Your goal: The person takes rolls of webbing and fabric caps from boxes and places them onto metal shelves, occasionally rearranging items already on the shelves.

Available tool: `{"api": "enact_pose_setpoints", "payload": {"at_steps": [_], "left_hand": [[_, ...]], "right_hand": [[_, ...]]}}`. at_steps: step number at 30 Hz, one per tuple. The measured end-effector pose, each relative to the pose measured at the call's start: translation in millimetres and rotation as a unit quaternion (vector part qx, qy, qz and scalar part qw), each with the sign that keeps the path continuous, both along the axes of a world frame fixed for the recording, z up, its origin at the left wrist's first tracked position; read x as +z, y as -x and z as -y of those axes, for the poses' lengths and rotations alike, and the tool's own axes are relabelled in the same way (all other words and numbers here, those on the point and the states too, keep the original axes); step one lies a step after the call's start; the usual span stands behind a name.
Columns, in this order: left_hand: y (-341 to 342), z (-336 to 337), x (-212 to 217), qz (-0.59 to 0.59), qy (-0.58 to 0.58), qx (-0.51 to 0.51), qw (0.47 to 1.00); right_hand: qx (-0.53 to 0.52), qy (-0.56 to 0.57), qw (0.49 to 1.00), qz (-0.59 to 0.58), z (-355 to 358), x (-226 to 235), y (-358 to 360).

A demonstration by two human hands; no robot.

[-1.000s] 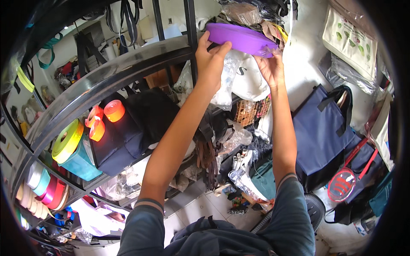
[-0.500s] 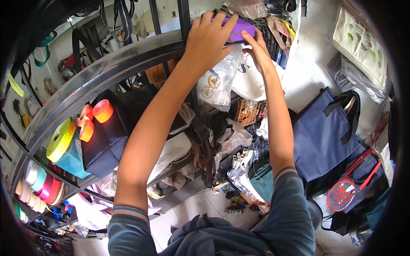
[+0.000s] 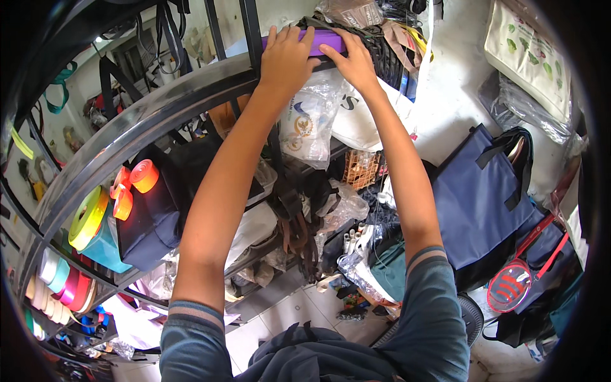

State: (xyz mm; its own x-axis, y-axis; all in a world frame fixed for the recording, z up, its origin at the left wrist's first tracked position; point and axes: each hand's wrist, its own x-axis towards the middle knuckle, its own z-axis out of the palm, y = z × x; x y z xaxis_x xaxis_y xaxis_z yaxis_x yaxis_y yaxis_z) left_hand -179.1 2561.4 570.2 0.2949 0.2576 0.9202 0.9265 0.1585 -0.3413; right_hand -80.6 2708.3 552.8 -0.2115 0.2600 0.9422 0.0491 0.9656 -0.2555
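I've got both arms stretched up to the top of the metal rack point(image 3: 146, 118). Left hand point(image 3: 286, 57) lies flat, palm down, fingers spread over the purple lid point(image 3: 331, 39); right hand point(image 3: 353, 60) presses on the same lid just beside it, fingers on its near edge. So both hands are on the lid, close together but not touching each other. They press rather than clasp it; can't tell if any fingers curl under.

The lid sits on the top shelf, wedged among stuff: black webbing straps point(image 3: 382, 51) bunch right beside the right hand, and a crinkled plastic bag point(image 3: 350, 11) sits just beyond the fingertips, crowding the spot. Directly under both wrists hangs a clear bag w/ a white pouch point(image 3: 309, 121), touching the left forearm.

Further down, below the left elbow: orange tape rolls point(image 3: 133, 184) on a dark box, a yellow-green ribbon spool point(image 3: 86, 216) next to them, more ribbon spools point(image 3: 54, 280) lower still. Out past the right arm, a navy tote bag point(image 3: 477, 204) hangs on the wall w/ a red-framed racket point(image 3: 512, 286) below it, well apart from the hands.
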Motion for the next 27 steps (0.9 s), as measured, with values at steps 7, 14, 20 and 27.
{"api": "enact_pose_setpoints", "payload": {"at_steps": [7,14,20,27], "left_hand": [[4,-3,-6,0.039,0.009,0.034,0.999],[1,-2,-2,0.077,0.041,0.083,0.993],[-44,45,-45,0.134,0.027,-0.135,0.981],[-88,195,-82,0.280,0.153,-0.272,0.908]], "right_hand": [[-0.035,0.015,0.999,0.005,-4,-1,10],[-0.070,0.054,0.996,0.014,10,2,19],[-0.013,0.078,0.997,0.007,1,-4,21],[0.008,0.026,0.999,-0.043,15,-15,22]]}}
